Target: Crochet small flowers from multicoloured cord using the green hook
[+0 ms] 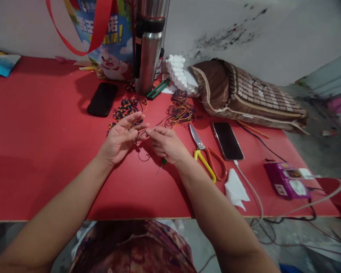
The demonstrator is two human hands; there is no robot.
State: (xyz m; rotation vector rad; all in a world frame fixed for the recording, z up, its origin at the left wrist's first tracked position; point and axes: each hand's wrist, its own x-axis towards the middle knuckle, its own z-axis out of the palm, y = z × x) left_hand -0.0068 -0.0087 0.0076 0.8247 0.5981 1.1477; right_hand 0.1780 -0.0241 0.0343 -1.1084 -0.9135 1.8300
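My left hand (122, 137) and my right hand (166, 144) meet over the red table (39, 151), fingertips almost touching. Between them runs a thin dark cord (142, 133), pinched by the fingers of both hands. The left hand's other fingers are spread. A small green-handled tool (161, 163) pokes out under my right hand. Just beyond the hands lie a pile of small braided pieces (125, 108) and a tangle of coloured cords (180, 112).
Scissors (206, 153) with yellow and orange handles and a phone (227, 140) on a charging cable lie to the right. A black phone (102, 99), steel flask (149, 45), printed bag (108, 34), brown cushion (244, 94), white tissue (235, 189) and purple power strip (287, 182) stand around.
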